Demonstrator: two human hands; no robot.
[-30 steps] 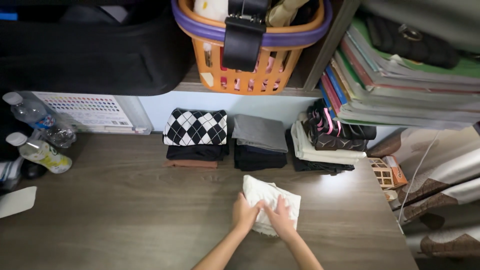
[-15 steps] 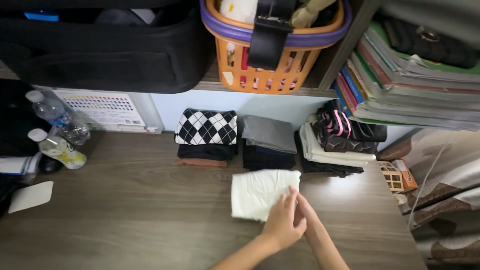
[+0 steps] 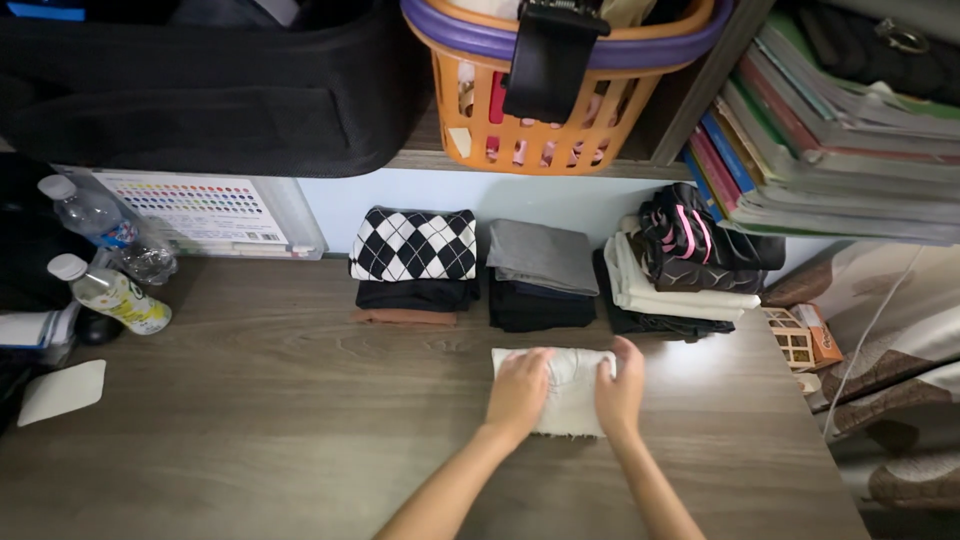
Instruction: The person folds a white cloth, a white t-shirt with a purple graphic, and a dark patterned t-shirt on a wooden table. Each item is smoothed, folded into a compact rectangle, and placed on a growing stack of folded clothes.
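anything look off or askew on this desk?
Mostly tidy. The right-hand stack is uneven, its dark top garment bunched. Two plastic bottles lie tipped at the left edge. Both hands, left and right, press flat on the white cloth.

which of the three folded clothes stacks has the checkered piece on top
The left stack, against the wall: its top piece is a black-and-white diamond check. The middle stack is topped with plain grey, and the right stack with dark fabric with pink stripes.

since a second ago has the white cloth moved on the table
Yes. The white cloth now lies closer to the dark folded stack at the wall, folded narrower, under both hands.
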